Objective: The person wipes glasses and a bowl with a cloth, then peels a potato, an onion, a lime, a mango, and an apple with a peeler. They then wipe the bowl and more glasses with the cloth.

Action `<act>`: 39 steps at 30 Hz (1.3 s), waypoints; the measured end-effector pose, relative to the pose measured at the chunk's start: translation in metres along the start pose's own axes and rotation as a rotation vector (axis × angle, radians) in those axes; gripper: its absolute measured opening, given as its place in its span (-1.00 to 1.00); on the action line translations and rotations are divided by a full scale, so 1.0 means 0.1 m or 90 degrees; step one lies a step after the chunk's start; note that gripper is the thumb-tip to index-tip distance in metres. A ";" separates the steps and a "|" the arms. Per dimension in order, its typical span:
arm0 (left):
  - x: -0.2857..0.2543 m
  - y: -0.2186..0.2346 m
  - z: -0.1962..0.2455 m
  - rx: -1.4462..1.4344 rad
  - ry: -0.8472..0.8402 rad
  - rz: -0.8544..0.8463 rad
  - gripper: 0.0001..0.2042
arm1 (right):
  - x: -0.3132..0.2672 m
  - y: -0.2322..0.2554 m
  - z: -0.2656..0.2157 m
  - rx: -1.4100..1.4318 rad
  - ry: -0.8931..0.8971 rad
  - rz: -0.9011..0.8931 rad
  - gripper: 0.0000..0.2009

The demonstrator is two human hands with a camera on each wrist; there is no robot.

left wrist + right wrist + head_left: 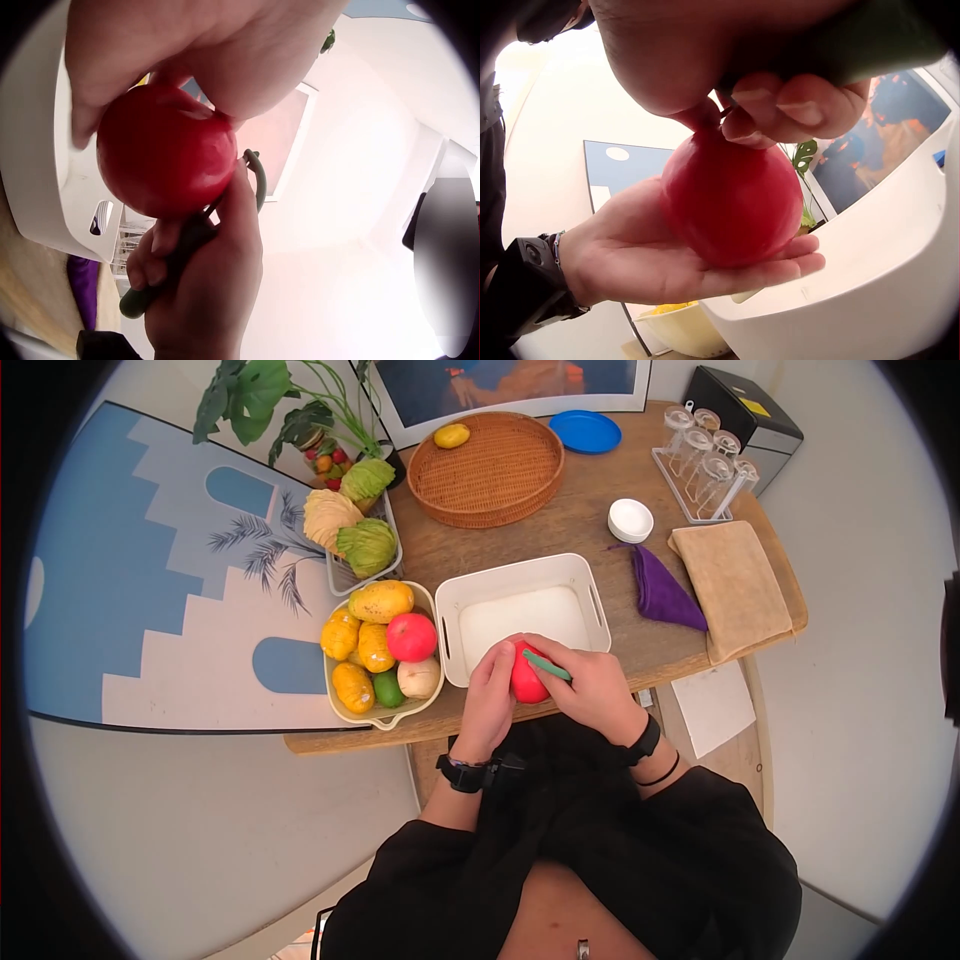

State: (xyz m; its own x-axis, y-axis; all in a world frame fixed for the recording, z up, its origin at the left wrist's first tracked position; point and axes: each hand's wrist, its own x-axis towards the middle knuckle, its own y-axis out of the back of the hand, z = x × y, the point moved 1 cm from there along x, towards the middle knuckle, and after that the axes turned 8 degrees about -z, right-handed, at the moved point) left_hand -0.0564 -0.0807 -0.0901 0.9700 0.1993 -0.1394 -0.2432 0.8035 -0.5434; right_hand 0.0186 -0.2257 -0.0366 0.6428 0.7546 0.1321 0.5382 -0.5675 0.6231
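A round red fruit (526, 680) is at the table's front edge, by the near side of the white tray (530, 615). My left hand (486, 705) holds it from the left; in the right wrist view that palm (630, 251) lies beneath the fruit (731, 202). My right hand (600, 695) grips a green-handled tool (547, 666), apparently a peeler, against the fruit. In the left wrist view its curved green end (259, 180) stands beside the fruit (165, 154), and my right fingers touch the skin. The blade is mostly hidden.
Left of the tray stands a bowl (388, 722) of yellow, red and green produce. Behind are a wicker tray (490, 470) with a yellow fruit, a blue plate (585, 432) and a plant. To the right are a white bowl (630, 520), purple cloth (665, 595), tan cloth (735, 585) and glasses.
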 end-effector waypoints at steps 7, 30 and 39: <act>-0.09 -0.15 0.34 0.055 0.187 -0.052 -0.46 | -0.02 -0.06 0.18 -0.040 0.048 0.044 -0.55; -0.05 0.09 0.12 0.247 -0.108 -0.131 -0.43 | 0.00 -0.02 0.12 0.018 0.021 0.063 -0.58; -0.10 -0.09 0.20 0.003 0.109 -0.019 -0.56 | -0.01 -0.03 0.12 0.013 0.041 0.065 -0.59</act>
State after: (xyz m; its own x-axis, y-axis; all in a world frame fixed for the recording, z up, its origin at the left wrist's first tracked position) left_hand -0.0634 -0.0788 -0.0670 0.9618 0.0771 -0.2628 -0.2139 0.8106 -0.5451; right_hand 0.0225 -0.2286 -0.0482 0.6590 0.7114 0.2443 0.4826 -0.6490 0.5881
